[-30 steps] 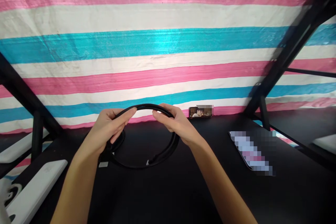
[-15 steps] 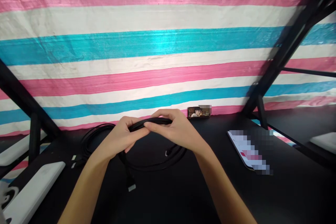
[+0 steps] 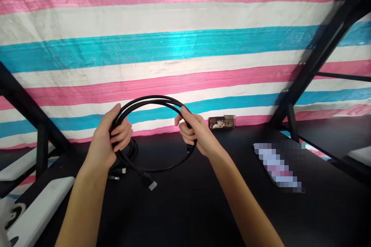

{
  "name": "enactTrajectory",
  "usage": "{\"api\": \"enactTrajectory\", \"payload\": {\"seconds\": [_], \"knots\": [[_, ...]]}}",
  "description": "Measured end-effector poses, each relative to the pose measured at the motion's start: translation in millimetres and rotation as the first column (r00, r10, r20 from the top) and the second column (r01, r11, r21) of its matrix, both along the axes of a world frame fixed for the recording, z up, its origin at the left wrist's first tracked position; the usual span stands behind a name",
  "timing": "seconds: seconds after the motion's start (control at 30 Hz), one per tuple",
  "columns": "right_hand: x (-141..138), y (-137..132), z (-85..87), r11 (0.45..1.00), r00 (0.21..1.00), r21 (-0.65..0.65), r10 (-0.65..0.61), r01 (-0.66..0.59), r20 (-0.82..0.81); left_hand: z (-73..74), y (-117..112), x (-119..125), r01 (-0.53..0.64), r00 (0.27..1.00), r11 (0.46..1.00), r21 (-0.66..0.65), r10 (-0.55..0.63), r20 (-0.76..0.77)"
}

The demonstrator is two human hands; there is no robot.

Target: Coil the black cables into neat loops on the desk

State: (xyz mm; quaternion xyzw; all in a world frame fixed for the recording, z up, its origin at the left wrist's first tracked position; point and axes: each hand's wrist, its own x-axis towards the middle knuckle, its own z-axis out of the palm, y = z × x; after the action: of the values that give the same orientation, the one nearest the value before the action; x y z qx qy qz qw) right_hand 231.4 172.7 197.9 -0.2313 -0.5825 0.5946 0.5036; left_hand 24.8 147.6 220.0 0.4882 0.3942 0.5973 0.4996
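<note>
A black cable (image 3: pixel 150 102) is coiled into a round loop held upright above the black table (image 3: pixel 185 208). My left hand (image 3: pixel 111 139) is closed round the loop's left side. My right hand (image 3: pixel 194 133) is closed round its right side. The loop's bottom hangs just over the table, and a connector end (image 3: pixel 150 183) with a silver tip dangles below my left hand. More coiled black cable (image 3: pixel 131 150) lies on the table behind my left hand.
A phone (image 3: pixel 278 168) lies flat at the right. A smaller phone (image 3: pixel 222 122) leans against the striped pink, white and blue tarp (image 3: pixel 174 46). White power strips (image 3: pixel 37 208) sit at the left. Black frame bars (image 3: pixel 315 58) slant on both sides.
My hands were together at the top of the loop half a second ago. They have moved apart to its left and right sides, and the loop has been raised and opened wider.
</note>
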Motion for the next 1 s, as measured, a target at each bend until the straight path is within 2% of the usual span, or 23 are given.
{"api": "enactTrajectory", "payload": {"seconds": [0.07,0.2,0.27,0.43,0.57,0.7,0.77,0.87,1.0], "knots": [[2,-1,0.7,1.000,1.000,0.005,0.013,-0.013,0.008,-2.1,1,2,0.037,0.995,0.999,-0.024,-0.039,-0.096],[4,-3,2.0,1.000,0.995,0.029,-0.010,0.007,0.103,-9.3,2,6,-0.015,0.965,1.000,-0.018,0.010,-0.262],[2,-5,2.3,0.998,0.985,0.053,-0.035,0.027,0.168,-12.4,2,10,-0.004,0.950,1.000,-0.023,-0.004,-0.313],[-6,-11,3.2,0.971,0.937,0.234,-0.117,0.039,0.330,-16.4,0,21,0.020,0.884,0.994,-0.106,-0.067,-0.464],[-7,-13,4.2,0.956,0.933,0.287,-0.152,0.055,0.326,-13.3,-4,24,0.101,0.853,0.989,-0.111,-0.143,-0.501],[-3,-9,3.5,0.943,0.938,0.280,-0.249,0.178,0.241,-8.7,-5,15,0.221,0.836,0.965,-0.144,-0.263,-0.481],[-2,-6,2.2,0.943,0.942,0.242,-0.278,0.230,0.186,-8.4,-3,9,0.194,0.851,0.975,-0.112,-0.224,-0.474],[-4,-2,0.3,0.961,0.962,0.182,-0.236,0.210,0.137,-10.4,1,4,0.092,0.897,0.996,-0.013,-0.088,-0.433],[-8,-4,0.1,0.954,0.967,0.234,-0.220,0.185,0.131,-11.8,3,6,0.033,0.917,0.999,0.019,-0.023,-0.399]]}}
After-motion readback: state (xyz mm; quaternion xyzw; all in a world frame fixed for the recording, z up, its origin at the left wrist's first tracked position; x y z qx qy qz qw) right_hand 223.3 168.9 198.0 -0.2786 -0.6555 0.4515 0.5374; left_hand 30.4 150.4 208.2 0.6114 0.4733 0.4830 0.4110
